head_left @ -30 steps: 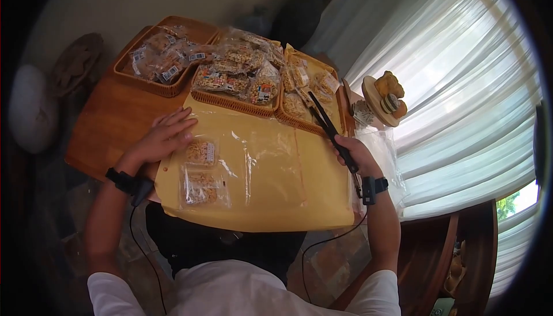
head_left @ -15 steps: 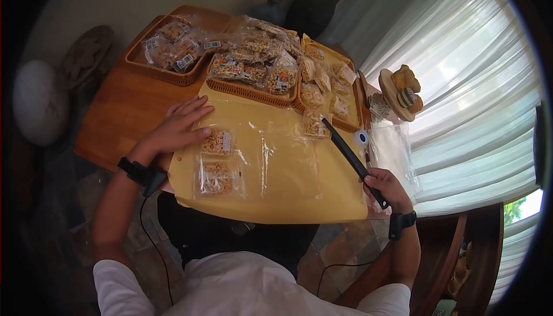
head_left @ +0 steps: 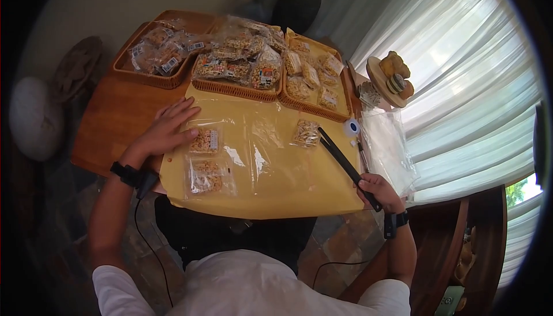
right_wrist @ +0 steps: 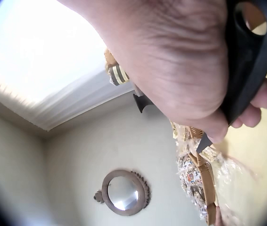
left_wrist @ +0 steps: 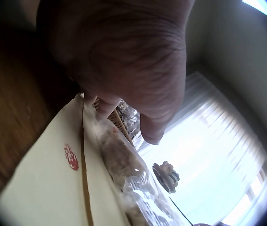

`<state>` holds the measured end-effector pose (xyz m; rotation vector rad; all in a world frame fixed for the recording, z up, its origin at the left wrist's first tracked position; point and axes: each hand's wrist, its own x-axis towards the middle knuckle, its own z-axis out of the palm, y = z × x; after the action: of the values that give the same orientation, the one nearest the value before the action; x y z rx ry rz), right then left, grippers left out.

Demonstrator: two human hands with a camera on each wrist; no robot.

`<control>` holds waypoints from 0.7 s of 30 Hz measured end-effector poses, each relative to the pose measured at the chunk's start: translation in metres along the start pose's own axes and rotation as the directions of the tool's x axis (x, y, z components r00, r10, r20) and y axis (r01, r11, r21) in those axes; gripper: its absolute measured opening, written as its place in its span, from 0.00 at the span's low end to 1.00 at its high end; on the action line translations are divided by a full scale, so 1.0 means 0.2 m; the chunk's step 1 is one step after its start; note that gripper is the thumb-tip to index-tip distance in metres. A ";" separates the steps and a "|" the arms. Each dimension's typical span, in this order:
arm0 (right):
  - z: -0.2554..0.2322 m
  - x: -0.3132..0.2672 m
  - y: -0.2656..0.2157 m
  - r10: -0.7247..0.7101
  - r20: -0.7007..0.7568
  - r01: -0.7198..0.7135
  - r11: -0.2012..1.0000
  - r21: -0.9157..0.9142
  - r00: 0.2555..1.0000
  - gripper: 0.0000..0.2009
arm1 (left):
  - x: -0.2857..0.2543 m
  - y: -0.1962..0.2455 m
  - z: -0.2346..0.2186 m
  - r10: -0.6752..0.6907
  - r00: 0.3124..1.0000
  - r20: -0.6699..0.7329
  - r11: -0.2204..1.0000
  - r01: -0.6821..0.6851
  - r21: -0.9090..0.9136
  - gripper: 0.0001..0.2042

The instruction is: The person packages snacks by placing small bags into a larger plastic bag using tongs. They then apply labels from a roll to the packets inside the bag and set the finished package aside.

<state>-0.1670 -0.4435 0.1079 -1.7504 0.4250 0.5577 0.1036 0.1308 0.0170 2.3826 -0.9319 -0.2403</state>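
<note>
My right hand grips black tongs by the handle end, fingers curled round it. The tips of the tongs are right at the edge of a small clear packet of puffed snack pieces on the yellow sheet. My left hand rests at the sheet's upper left edge with fingers straight. Beside its thumb lies a labelled snack packet, and below that a second packet. Clear plastic spreads over the sheet, wrinkled and shiny.
Along the back stand three wicker trays of bagged snacks: left, middle and right. A white roll, a pen and clear bags lie at right. Behind them is a wooden stand with small ornaments.
The tongs have drawn back from the right tray toward me, bringing a snack packet onto the yellow sheet; its last shift was slightly downward. My left hand has stayed at the sheet's edge.
</note>
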 end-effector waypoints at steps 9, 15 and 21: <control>-0.02 -0.27 0.28 -0.023 -0.070 0.029 0.996 0.085 0.997 0.14 | 0.00 0.02 -0.01 -0.018 1.000 0.013 1.000 0.018 -0.004 0.35; 0.05 -0.37 0.33 -0.002 0.018 0.001 0.997 0.079 1.000 0.13 | 0.00 0.02 0.00 -0.012 1.000 0.012 1.000 0.011 0.005 0.35; 0.07 -0.40 0.34 0.029 0.122 -0.044 0.990 0.130 0.992 0.12 | 0.00 0.02 -0.01 -0.009 1.000 0.007 1.000 0.009 0.001 0.36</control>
<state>-0.2720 -0.4466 0.0957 -1.5759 0.4015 0.6427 0.1014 0.1290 0.0207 2.3887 -0.9254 -0.2521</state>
